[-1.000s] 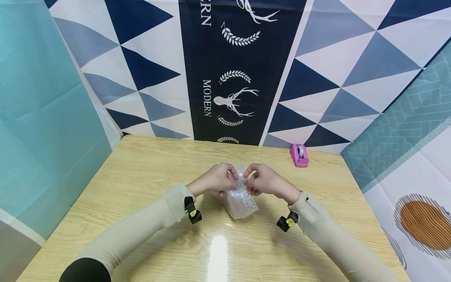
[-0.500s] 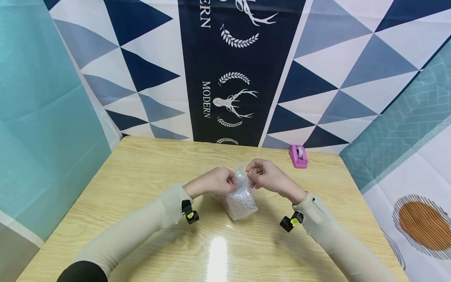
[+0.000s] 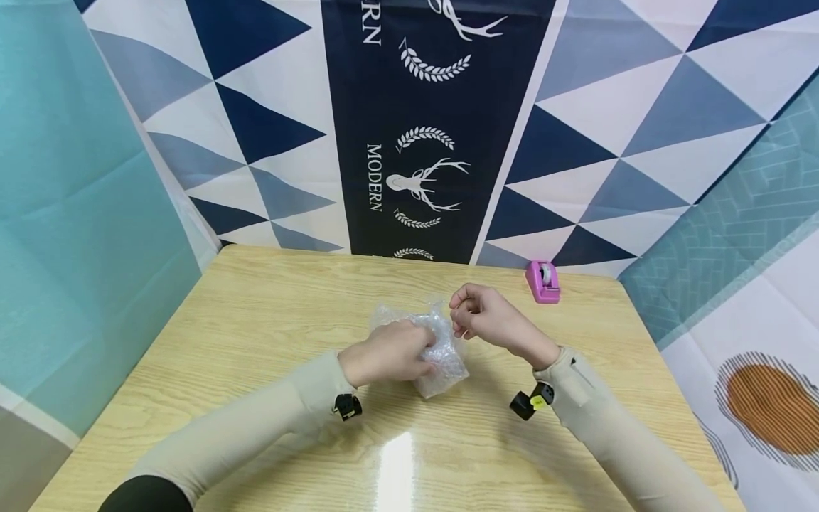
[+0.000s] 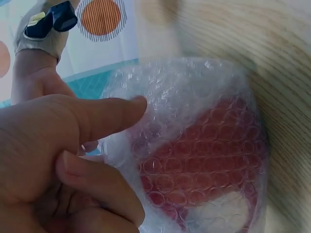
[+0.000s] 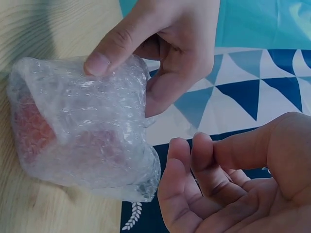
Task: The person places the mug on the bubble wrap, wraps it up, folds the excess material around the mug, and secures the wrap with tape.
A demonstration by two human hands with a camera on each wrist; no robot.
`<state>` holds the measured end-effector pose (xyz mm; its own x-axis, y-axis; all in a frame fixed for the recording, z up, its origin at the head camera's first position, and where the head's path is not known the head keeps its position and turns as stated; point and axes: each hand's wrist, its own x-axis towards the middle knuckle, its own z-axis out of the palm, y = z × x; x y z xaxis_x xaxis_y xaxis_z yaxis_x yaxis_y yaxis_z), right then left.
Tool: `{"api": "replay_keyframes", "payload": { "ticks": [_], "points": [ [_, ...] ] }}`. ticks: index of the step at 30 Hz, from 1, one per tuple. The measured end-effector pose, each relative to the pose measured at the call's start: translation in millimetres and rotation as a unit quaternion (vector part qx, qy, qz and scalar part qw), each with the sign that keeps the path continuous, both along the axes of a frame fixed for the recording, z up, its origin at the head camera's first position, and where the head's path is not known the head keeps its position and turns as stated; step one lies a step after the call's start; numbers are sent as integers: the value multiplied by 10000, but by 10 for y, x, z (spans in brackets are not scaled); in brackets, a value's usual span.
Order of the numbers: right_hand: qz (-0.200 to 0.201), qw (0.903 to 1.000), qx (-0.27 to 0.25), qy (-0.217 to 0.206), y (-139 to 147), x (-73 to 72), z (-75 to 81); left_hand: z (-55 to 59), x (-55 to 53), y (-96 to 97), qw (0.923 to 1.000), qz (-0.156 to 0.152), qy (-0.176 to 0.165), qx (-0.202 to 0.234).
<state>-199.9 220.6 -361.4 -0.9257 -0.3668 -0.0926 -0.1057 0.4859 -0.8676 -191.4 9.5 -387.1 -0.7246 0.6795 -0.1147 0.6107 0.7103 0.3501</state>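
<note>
A parcel of clear bubble wrap (image 3: 446, 361) stands on the wooden table. Through the wrap in the left wrist view, a red box-like thing (image 4: 209, 155) with a pale patch shows; its kind cannot be told. My left hand (image 3: 393, 350) holds the parcel's upper part, its thumb (image 5: 98, 64) pressed on the wrap and the other fingers bent at the top edge. Beside the parcel's upper right corner is my right hand (image 3: 481, 313), raised, with thumb and index fingertip together and the other fingers curled. Nothing can be made out between those fingertips.
A pink tape dispenser (image 3: 543, 282) stands near the table's back right corner. Patterned cloth (image 3: 422, 185) hangs behind the table (image 3: 269, 299), with more cloth at both sides.
My left hand has gone from pinching near the wrap's top to lying lower over the parcel, thumb on its near side. My right hand has moved slightly right, off the wrap.
</note>
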Motion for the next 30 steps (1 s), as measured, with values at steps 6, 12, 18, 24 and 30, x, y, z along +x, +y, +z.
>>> {"api": "replay_keyframes", "payload": {
  "ticks": [6,12,18,24,30],
  "points": [
    [48,9999,-66,-116,-31,17,-46,-8,-1,7,9998,-111,-29,-184],
    [168,9994,82,-295,-50,6,-140,-68,-14,-12,9990,-240,164,-331],
    [121,9984,268,-474,-48,-6,-184,-107,-32,-41,9992,-304,189,-179],
    [101,9969,401,-663,-61,-18,-159,-116,-52,-60,9993,-289,198,-136],
    [160,9947,637,-789,-54,-47,-145,-121,-54,-60,9995,-260,119,-92]
  ]
}}
